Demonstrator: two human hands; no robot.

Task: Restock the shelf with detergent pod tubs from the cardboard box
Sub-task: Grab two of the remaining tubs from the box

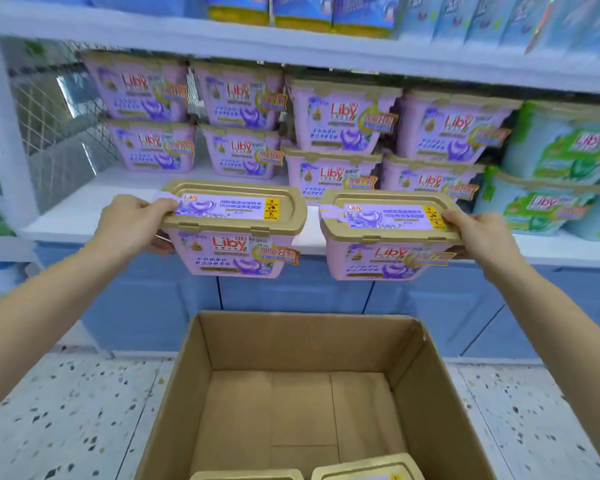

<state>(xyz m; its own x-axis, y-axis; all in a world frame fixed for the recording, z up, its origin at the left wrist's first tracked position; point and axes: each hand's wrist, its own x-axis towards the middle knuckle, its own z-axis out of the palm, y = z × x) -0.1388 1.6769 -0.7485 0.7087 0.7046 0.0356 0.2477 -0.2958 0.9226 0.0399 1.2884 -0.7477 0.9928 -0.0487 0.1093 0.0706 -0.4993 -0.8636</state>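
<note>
The box [201, 393] sits on the floor, right below, with its top open. It is almost empty. Only the gold lids of two box tubs [368, 471] show at its near end. The rest of the bottom is bare cardboard.

Above the box, each hand holds one tub up in the air, just in front of the shelf edge. The left hand [129, 223] grips the left tub [236, 251] by its left end, thumb on the lid and fingers under the rim. The right hand [482, 237] grips the right tub [388, 254] by its right end the same way. Both tubs are upright and side by side, with a small gap between them.

Behind them is the shelf [94, 202]. Purple tubs [343, 119] stand there in four piles, two high. The two left piles sit far back, so there is bare white shelf in front of them. The two right piles sit closer to the front. Green tubs [561, 147] stand to the right.

So most of the job looks done. The two held tubs are not yet set down, and two more wait in the box. The bare spot at the front left looks like room for them.
</note>
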